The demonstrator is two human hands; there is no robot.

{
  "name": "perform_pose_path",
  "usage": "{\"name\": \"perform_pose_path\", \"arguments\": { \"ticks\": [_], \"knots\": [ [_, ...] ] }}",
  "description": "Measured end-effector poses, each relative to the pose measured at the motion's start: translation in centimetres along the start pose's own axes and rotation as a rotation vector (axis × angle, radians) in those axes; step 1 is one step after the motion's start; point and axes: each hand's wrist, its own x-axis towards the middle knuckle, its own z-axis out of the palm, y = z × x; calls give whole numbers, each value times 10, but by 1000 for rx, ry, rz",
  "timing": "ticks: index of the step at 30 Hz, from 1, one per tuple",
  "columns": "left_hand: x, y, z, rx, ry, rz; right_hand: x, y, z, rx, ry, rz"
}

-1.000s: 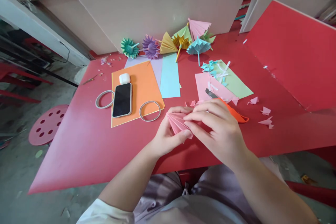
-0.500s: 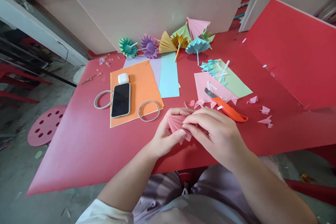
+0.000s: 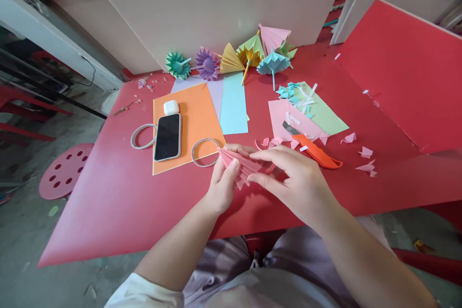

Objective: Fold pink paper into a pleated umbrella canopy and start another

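Observation:
Over the front of the red table, a pink pleated paper umbrella top [image 3: 240,165] is held between my hands, its point toward the upper left and its zigzag edge toward the lower right. My left hand [image 3: 224,180] is closed round it, thumb pressed on the folds and fingers behind. From the right, my right hand [image 3: 296,173] has thumb and forefinger on the wide end, with the paper between their tips. An orange utility knife [image 3: 315,151] lies just beyond my right hand, blade out. Pink paper scraps [image 3: 365,152] lie to its right.
Paper umbrellas [image 3: 273,63] in several colours line the back. A phone [image 3: 168,137] and white earbud case [image 3: 171,107] rest on orange paper [image 3: 202,115]. Tape rings [image 3: 205,163] lie nearby. Pink paper [image 3: 277,115] and green paper [image 3: 332,115] carry scraps. A red board [image 3: 404,77] stands right.
The pink umbrella top has shifted slightly left and turned, its point now clear of my left thumb. My right thumb and forefinger have spread from a pinch to span its wide end.

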Motion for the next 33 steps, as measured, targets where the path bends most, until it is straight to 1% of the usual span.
{"name": "perform_pose_path", "arguments": {
  "ticks": [2,4,6,7,8,9,11,13,14,16,18,21,23,27,30,33],
  "knots": [
    [1,0,0,-3,39,10,0,1,3,26,-40,35],
    [1,-1,0,0,83,7,1,2,4,64,-49,65],
    [2,-1,-1,11,101,1,2,3,4,91,4,83],
    [2,0,-1,12,83,-8,3,4,3,102,40,88],
    [2,0,-1,2,39,-27,4,5,2,117,68,95],
    [2,1,-1,-28,-30,-61,4,6,1,140,81,105],
    [1,3,-1,-147,-219,-183,5,7,-2,215,50,132],
    [0,4,-1,-300,-411,-340,7,8,-3,310,-43,164],
    [0,4,-1,-373,-486,-415,7,9,-3,361,-102,182],
    [-1,4,-1,-484,-582,-521,9,9,-2,464,-222,228],
    [-2,4,-1,-542,-621,-562,10,9,0,561,-297,275],
    [-1,3,-1,-558,-660,-565,10,10,2,672,-328,314],
    [0,2,-2,-576,-709,-569,10,11,4,741,-350,322],
    [0,-3,-3,-677,-800,-606,11,14,7,885,-393,359],
    [-2,-5,-4,-724,-807,-639,11,15,9,928,-383,390],
    [-3,-2,-2,-651,-765,-673,10,15,8,917,-379,414]
  ]
}}
